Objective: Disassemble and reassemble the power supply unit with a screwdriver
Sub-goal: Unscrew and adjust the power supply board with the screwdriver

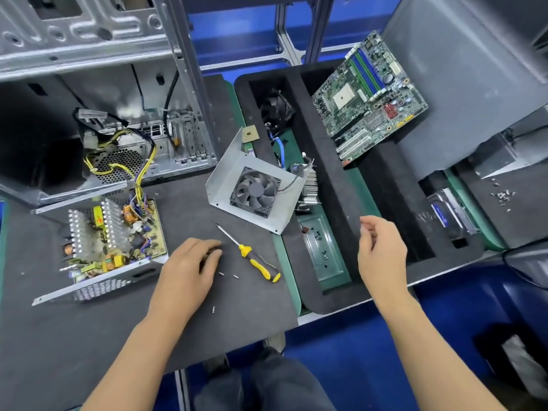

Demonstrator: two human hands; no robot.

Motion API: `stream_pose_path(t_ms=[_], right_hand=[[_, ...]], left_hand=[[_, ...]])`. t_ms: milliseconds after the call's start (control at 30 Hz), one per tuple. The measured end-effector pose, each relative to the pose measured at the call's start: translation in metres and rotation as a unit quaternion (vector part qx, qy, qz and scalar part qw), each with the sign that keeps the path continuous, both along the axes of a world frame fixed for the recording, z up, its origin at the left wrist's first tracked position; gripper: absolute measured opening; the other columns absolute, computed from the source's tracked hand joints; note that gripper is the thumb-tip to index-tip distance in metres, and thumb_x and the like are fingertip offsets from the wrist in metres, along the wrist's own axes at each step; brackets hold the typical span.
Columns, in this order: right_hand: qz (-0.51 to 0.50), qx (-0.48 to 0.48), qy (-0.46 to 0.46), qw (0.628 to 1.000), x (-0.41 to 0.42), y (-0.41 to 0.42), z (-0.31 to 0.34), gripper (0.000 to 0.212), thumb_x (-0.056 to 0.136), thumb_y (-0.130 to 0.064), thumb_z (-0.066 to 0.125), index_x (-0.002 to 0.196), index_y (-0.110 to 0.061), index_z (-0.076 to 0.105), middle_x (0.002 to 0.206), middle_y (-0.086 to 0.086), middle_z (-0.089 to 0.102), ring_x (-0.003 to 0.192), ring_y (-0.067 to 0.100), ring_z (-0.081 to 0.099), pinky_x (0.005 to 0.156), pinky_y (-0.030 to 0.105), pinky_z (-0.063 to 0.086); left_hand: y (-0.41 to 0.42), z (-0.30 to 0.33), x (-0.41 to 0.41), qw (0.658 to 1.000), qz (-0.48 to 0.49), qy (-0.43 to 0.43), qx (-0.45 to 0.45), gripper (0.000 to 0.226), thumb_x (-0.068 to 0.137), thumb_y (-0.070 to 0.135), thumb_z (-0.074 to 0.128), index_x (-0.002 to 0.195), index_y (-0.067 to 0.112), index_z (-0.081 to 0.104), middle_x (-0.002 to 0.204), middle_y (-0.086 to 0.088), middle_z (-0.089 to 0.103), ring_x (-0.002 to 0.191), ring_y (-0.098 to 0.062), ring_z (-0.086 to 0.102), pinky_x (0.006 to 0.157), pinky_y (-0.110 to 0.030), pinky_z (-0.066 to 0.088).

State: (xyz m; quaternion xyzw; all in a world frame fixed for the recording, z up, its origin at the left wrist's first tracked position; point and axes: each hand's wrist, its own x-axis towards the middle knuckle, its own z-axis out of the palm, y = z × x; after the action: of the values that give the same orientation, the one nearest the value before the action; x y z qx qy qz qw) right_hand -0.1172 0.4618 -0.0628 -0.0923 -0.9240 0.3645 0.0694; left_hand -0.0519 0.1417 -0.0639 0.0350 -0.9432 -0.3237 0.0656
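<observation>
The opened power supply unit [109, 244] lies on the black mat at the left, its circuit board, coils and heat sinks bare. Its grey metal cover with the fan [252, 192] rests upside down in the middle. A yellow-and-black screwdriver [252, 256] lies on the mat between my hands. Loose screws [229, 274] lie beside it, and another screw [213, 310] sits nearer me. My left hand [186, 271] rests on the mat, fingertips bent down just left of the screwdriver. My right hand [381, 250] hovers above the foam tray, thumb and forefinger pinched together, with nothing visible between them.
An open computer case [124, 137] with yellow cables stands behind the unit. The black foam tray [350, 209] holds a cooler fan, a heat sink, a motherboard [370, 93] and a small clear dish with screws [323, 250]. More screws [502, 195] lie far right.
</observation>
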Motion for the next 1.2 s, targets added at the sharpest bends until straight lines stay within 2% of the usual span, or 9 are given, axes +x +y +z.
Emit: stream_pose_path(t_ms=[167,333,467,667,933,1033,1100,1133,1200], right_hand=[[0.165,0.132,-0.079,0.974,-0.02,0.005,-0.006,0.026,0.097,-0.003,0.055,0.118,-0.013,0.067,0.11,0.002,0.066,0.098,0.021,0.063,0.089,0.036,0.052],[0.309,0.327,-0.223,0.864,-0.033,-0.014,-0.02,0.032,0.084,0.012,0.051,0.104,-0.01,0.06,0.102,0.008,0.059,0.083,0.028,0.06,0.065,0.034,0.044],[0.349,0.401,-0.269,0.803,-0.031,-0.034,-0.032,0.034,0.079,0.016,0.056,0.104,-0.005,0.061,0.106,0.012,0.062,0.1,0.035,0.065,0.065,0.035,0.042],[0.355,0.432,-0.28,0.78,-0.04,-0.042,-0.042,0.033,0.084,0.009,0.056,0.112,-0.007,0.06,0.114,0.011,0.06,0.104,0.034,0.064,0.07,0.035,0.045],[0.298,0.409,-0.272,0.818,-0.036,-0.044,-0.028,0.032,0.084,0.01,0.055,0.113,-0.004,0.056,0.107,0.013,0.062,0.098,0.034,0.065,0.064,0.035,0.04],[0.215,0.316,-0.177,0.907,-0.034,-0.034,0.002,0.013,0.092,0.0,0.054,0.098,-0.008,0.062,0.087,0.006,0.061,0.083,0.027,0.066,0.061,0.029,0.04],[0.165,0.079,-0.152,0.971,-0.023,-0.032,0.029,0.011,0.094,-0.013,0.06,0.089,-0.016,0.07,0.075,-0.005,0.067,0.069,0.011,0.064,0.06,0.013,0.043],[0.154,-0.073,-0.168,0.971,-0.015,-0.038,0.044,0.012,0.093,-0.015,0.063,0.086,-0.019,0.072,0.073,-0.007,0.07,0.066,0.005,0.063,0.06,0.008,0.043],[0.167,-0.279,-0.226,0.918,0.005,-0.06,0.063,0.014,0.093,-0.009,0.063,0.089,-0.018,0.073,0.076,-0.003,0.073,0.065,0.003,0.063,0.061,0.011,0.048]], left_hand=[[0.001,-0.005,-0.008,1.0,0.015,-0.008,0.008,0.017,0.092,0.007,0.066,0.107,0.01,0.073,0.095,0.001,0.064,0.078,-0.02,0.06,0.075,-0.04,0.054],[0.0,-0.007,-0.01,1.0,0.026,-0.009,0.005,0.017,0.092,0.006,0.066,0.107,0.012,0.073,0.091,0.004,0.062,0.073,-0.013,0.054,0.074,-0.031,0.049],[0.001,-0.008,-0.012,0.999,0.04,-0.015,0.008,0.017,0.092,0.006,0.066,0.107,0.012,0.073,0.091,0.004,0.063,0.071,-0.007,0.051,0.072,-0.022,0.043],[0.002,-0.002,-0.01,0.999,0.043,-0.024,0.022,0.017,0.092,0.005,0.066,0.106,0.011,0.073,0.089,0.003,0.062,0.078,0.008,0.053,0.071,-0.011,0.036],[0.002,0.003,-0.006,0.998,0.054,-0.013,0.038,0.017,0.092,0.005,0.066,0.107,0.01,0.073,0.09,0.002,0.062,0.076,-0.004,0.052,0.074,-0.006,0.039],[0.008,0.013,-0.002,0.997,0.05,0.026,0.055,0.016,0.09,0.007,0.07,0.106,0.01,0.073,0.091,0.005,0.063,0.076,-0.007,0.054,0.073,-0.015,0.044],[0.017,0.024,0.0,0.993,0.03,0.047,0.105,0.016,0.088,0.009,0.072,0.103,0.014,0.074,0.093,0.009,0.066,0.08,-0.009,0.061,0.074,-0.016,0.047],[0.023,0.031,0.001,0.988,0.02,0.044,0.145,0.017,0.088,0.009,0.073,0.102,0.018,0.075,0.094,0.012,0.068,0.083,-0.01,0.063,0.076,-0.016,0.048],[0.036,0.042,0.001,0.97,0.008,0.007,0.242,0.021,0.087,0.011,0.075,0.102,0.025,0.076,0.096,0.015,0.07,0.087,-0.012,0.066,0.076,-0.019,0.051]])
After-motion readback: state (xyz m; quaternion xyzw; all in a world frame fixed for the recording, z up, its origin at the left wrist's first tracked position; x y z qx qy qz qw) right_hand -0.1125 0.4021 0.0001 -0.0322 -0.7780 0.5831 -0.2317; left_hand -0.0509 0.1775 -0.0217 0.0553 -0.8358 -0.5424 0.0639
